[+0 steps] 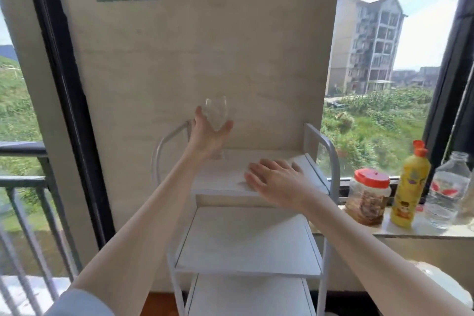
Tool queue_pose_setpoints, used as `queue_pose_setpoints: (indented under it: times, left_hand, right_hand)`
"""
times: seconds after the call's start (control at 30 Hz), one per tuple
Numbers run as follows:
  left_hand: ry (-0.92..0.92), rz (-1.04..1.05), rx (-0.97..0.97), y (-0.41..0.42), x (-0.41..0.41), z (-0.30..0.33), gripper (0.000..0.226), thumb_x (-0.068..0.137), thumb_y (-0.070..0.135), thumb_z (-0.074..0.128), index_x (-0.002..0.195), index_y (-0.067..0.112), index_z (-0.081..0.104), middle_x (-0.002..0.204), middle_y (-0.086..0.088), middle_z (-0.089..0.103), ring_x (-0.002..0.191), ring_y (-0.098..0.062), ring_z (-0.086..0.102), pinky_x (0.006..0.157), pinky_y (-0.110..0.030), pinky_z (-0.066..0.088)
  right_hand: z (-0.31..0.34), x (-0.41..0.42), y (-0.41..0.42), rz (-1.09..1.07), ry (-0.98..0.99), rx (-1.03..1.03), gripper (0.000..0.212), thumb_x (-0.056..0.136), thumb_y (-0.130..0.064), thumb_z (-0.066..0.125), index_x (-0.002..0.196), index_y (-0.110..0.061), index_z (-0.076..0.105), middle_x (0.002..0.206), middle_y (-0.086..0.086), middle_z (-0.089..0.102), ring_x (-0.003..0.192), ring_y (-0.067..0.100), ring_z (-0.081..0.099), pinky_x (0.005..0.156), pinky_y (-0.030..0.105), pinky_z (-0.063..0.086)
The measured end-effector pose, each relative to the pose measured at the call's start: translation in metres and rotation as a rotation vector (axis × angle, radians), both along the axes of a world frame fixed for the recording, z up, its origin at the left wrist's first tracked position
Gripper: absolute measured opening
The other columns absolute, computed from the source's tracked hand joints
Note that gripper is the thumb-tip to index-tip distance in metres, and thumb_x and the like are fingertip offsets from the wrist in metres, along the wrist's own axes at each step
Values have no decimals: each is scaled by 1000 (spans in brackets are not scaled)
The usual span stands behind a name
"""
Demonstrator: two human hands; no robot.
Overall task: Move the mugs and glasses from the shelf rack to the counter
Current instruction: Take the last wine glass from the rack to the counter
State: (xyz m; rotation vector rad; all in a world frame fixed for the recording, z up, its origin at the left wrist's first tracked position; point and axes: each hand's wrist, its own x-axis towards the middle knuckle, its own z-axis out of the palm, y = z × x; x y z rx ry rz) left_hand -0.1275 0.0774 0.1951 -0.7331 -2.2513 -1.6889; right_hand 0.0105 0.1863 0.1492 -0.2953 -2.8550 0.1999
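Note:
A clear stemmed glass (216,113) stands at the back left of the top shelf of a white shelf rack (246,238). My left hand (205,136) wraps around its bowl from the left, thumb on the right side. Its foot looks to be just above or on the shelf; I cannot tell which. Over the right part of the same top shelf, my right hand (275,179) lies palm down with fingers spread and nothing in it. No mugs show on the rack's lower shelves.
A window ledge (423,231) to the right carries a red-lidded jar (368,196), a yellow bottle (410,187) and a clear water bottle (447,190). A beige wall panel stands behind the rack. A balcony railing (23,187) runs on the left.

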Motion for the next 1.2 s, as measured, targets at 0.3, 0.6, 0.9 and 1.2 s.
queue_pose_setpoints:
  times: [0.3, 0.6, 0.9, 1.2]
  left_hand:
    - [-75, 17, 186, 11, -5, 0, 68, 79, 33, 69, 131, 9, 31, 115, -14, 57, 101, -31, 60, 87, -42, 49]
    - [50, -174, 357, -22, 80, 12, 44, 79, 33, 68, 109, 20, 38, 105, -5, 56, 62, -4, 58, 63, -25, 54]
    - [47, -332, 346, -39, 242, -14, 27, 81, 27, 65, 100, 29, 45, 120, -24, 55, 92, -28, 53, 84, -45, 46]
    - [-64, -790, 237, 48, 474, -63, 70, 83, 32, 65, 138, 15, 26, 109, -1, 58, 83, -14, 58, 66, -27, 47]
  right_hand:
    - [-3, 2, -1, -2, 5, -11, 47, 91, -52, 18, 128, -35, 40, 137, -6, 42, 133, 17, 29, 111, 47, 16]
    - [12, 46, -16, 23, 159, -63, 55, 94, -48, 34, 142, -24, 30, 149, 0, 35, 137, 21, 28, 111, 38, 20]
    - [-1, 246, -35, -105, 209, -15, 60, 93, -50, 34, 146, -33, 12, 158, -2, 11, 144, 18, 10, 117, 40, 8]
    - [-37, 506, 6, -539, 183, -13, 62, 92, -50, 36, 147, -32, 12, 158, 1, 13, 145, 22, 11, 117, 45, 8]
